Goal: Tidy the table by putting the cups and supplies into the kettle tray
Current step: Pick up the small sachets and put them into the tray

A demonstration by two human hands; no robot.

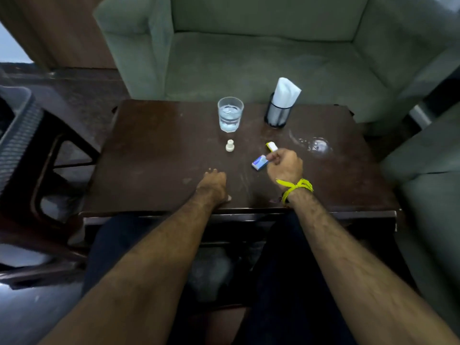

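At the left edge of the frame stood a dark chair [29, 150] with a ribbed back, beside the brown table [154, 155] that filled the middle. The left hand [214, 186] lay palm down on the table just left of center, near the front edge, its forearm reaching up from the lower left; the fingers were loosely curled against the wood and gripped nothing. Above it, near the table's center, a small white bottle cap [230, 145] stood alone, and beyond that, toward the far edge, a clear glass [230, 114] held water. Right of the cap lay a blue and white packet [259, 162], its right end pinched between the thumb and fingertips of the right hand [285, 165]. That hand was bent at the wrist, knuckles up, with a yellow thread [295, 188] tied around the wrist. A yellow and white packet [271, 146] rested just above the fingers. In the upper right of the table a black mesh holder [277, 117] carried white napkins [286, 92]. Farther right, a clear item [317, 145] gleamed on the wood, too blurred to identify. A green sofa [261, 51] filled the top.
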